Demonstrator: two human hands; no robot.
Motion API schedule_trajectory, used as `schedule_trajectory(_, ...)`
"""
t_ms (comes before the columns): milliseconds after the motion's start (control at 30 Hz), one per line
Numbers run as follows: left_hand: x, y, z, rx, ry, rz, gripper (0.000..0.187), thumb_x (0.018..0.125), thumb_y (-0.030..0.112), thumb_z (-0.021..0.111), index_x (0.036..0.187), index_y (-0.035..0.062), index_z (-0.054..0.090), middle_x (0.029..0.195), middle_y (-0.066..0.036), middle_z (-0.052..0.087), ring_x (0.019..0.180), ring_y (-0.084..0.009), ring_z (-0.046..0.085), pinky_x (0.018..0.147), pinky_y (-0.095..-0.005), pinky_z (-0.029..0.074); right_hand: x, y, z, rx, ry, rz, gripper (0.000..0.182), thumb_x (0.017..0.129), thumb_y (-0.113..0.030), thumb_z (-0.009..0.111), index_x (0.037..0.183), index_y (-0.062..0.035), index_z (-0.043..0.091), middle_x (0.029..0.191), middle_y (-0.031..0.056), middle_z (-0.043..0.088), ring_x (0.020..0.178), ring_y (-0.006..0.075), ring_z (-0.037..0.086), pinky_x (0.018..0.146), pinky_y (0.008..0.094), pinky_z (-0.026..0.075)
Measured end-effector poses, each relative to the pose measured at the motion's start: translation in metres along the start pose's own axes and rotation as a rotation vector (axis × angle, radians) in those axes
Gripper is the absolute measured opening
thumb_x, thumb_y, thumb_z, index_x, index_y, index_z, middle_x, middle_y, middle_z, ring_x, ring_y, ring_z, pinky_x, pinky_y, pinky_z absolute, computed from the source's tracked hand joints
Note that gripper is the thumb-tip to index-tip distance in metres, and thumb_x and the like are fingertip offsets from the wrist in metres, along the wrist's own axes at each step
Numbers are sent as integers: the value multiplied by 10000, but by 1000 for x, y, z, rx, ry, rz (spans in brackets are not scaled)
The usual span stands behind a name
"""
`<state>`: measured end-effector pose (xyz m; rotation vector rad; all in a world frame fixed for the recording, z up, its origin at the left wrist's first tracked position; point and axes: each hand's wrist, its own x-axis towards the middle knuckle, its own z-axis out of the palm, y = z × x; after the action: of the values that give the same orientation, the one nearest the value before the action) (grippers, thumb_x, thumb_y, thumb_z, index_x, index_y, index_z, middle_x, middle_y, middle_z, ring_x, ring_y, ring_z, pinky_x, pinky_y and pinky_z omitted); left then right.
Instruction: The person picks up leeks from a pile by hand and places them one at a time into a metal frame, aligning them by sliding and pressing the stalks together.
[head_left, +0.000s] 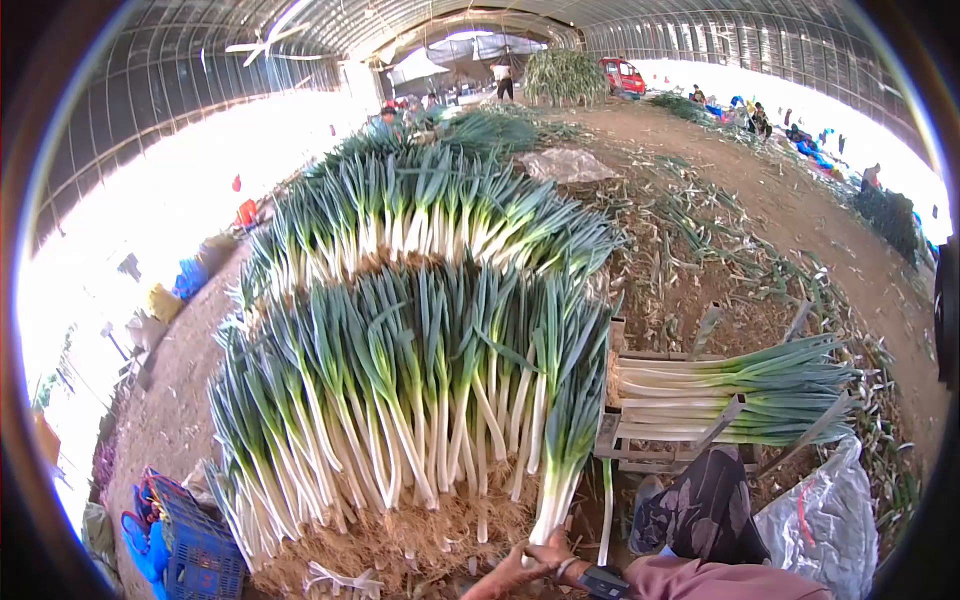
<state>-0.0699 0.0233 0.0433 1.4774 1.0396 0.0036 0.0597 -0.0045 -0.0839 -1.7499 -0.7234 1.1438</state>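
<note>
A large pile of leeks (400,400) with green tops and white stems lies before me, roots toward me. At its lower right edge, my right hand (548,552) is closed round the white root ends of a few leeks (562,480). My left hand (512,572) is beside it at the bottom of the view, touching the same root ends; its fingers are partly hidden. To the right, a wooden rack (606,436) holds a stack of leeks (720,390) lying sideways.
A blue crate (200,555) stands at the lower left. Clear plastic sheeting (825,510) lies right of my knee. Loose leaves cover the ground at right. Several people and a red vehicle (623,76) are far back.
</note>
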Motion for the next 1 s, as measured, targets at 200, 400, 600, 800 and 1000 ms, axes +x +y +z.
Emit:
schedule_trajectory(200, 2, -38, 14, -264, 37, 77, 1059, 682, 373, 831, 1432, -34, 205, 1201, -187, 545, 1076, -253, 556, 900, -338, 459, -31, -57, -31, 8, -110, 49, 847, 693, -361, 787, 1213, 130, 334, 1025, 240, 588, 873, 291, 631, 704, 364, 528)
schedule_trajectory(400, -173, 174, 8, -282, 32, -99, 984, 697, 315, 772, 1438, -42, 232, 1404, -216, 376, 1249, -270, 418, 1059, -323, 306, -8, -63, -75, 892, -811, 471, 475, 827, -484, 666, 1031, -64, 582, 762, 81, 622, 655, 237, 616, 608, 318, 532)
schedule_trajectory(600, -275, 181, 28, -67, 205, -194, 1026, 667, 237, 716, 1482, 19, 133, 1401, -205, 379, 1200, -289, 462, 1015, -330, 344, -88, -182, -55, 1310, -522, 475, 616, 770, -264, 769, 1199, -25, 395, 1004, 244, 589, 948, 408, 603, 905, 569, 477)
schedule_trajectory(800, -334, 194, 69, -530, 416, 144, 1049, 654, 171, 722, 1503, 61, 117, 1478, -112, 294, 1287, -209, 363, 980, -314, 385, -118, -268, -53, 1011, -753, 67, 413, 876, -145, 637, 1196, -26, 405, 1039, 180, 596, 922, 305, 641, 822, 457, 560)
schedule_trajectory(1000, -254, 189, 60, -590, 451, 246, 1019, 638, 202, 659, 1498, 70, 128, 1425, -164, 350, 1215, -280, 444, 1013, -348, 352, -64, -345, -67, 606, -684, -225, 1074, 817, -264, 707, 1455, -19, -121, 1386, 333, 351, 1323, 372, 354, 1105, 495, 277)
